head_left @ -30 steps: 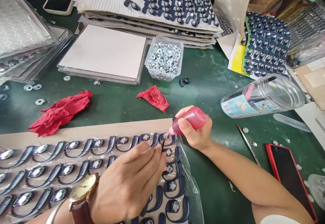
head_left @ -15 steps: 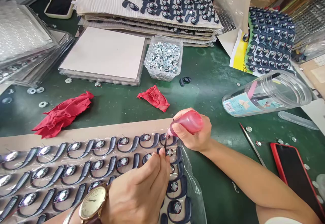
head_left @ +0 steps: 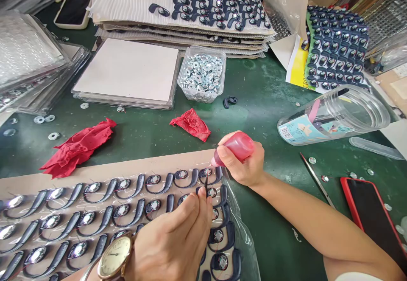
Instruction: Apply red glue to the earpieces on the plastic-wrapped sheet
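Observation:
My right hand (head_left: 246, 166) is wrapped round a red squeeze bottle (head_left: 237, 147), tilted with its narrow nozzle pointing down to the left. The nozzle is just above a dark curved earpiece (head_left: 207, 172) with a round silver speaker, in the top row's right end. Pinched in my left hand (head_left: 178, 234) is a thin dark-tipped tool, likely tweezers (head_left: 206, 182), its point at that same speaker. Most of the tool is hidden by my fingers. Rows of similar earpieces lie on a film-covered board (head_left: 133, 164), partly beneath my left hand.
Beyond the board lie two red cloths (head_left: 79, 147) (head_left: 192, 125), a tub of metal washers (head_left: 202, 75) and flat stacked trays (head_left: 127, 71). Layered sheets of earpieces (head_left: 133, 1) stand behind. To the right are a clear jar (head_left: 330, 117), a metal tool (head_left: 318, 181) and a red-cased phone (head_left: 372, 217).
The bottle's nozzle has lifted slightly off the speaker, and my right hand has tipped back a little. My left hand stays almost in place. The whole view has shifted slightly.

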The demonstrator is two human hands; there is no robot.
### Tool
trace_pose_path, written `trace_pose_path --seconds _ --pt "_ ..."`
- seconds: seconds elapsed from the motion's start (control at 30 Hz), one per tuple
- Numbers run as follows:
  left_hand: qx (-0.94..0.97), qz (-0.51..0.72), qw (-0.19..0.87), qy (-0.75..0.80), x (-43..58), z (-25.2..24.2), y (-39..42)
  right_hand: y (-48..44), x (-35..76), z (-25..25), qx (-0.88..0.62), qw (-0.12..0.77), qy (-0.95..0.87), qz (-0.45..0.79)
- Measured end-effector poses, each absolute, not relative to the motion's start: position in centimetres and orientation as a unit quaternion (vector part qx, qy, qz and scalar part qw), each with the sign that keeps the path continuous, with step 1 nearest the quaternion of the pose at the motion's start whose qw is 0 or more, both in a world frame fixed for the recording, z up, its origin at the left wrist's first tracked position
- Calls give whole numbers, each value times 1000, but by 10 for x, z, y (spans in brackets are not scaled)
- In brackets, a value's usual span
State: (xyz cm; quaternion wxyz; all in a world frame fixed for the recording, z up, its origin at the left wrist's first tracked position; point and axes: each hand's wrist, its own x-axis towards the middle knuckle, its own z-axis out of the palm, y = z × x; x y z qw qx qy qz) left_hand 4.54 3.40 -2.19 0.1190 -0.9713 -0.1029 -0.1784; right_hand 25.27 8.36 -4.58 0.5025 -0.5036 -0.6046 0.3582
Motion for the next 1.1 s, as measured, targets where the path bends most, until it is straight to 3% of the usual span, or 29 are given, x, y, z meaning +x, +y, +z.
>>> trace_pose_path --seconds 1.1 --pt "-930 -270 -106 -227 43 -13 48 85 256 -39 -520 476 -628 329"
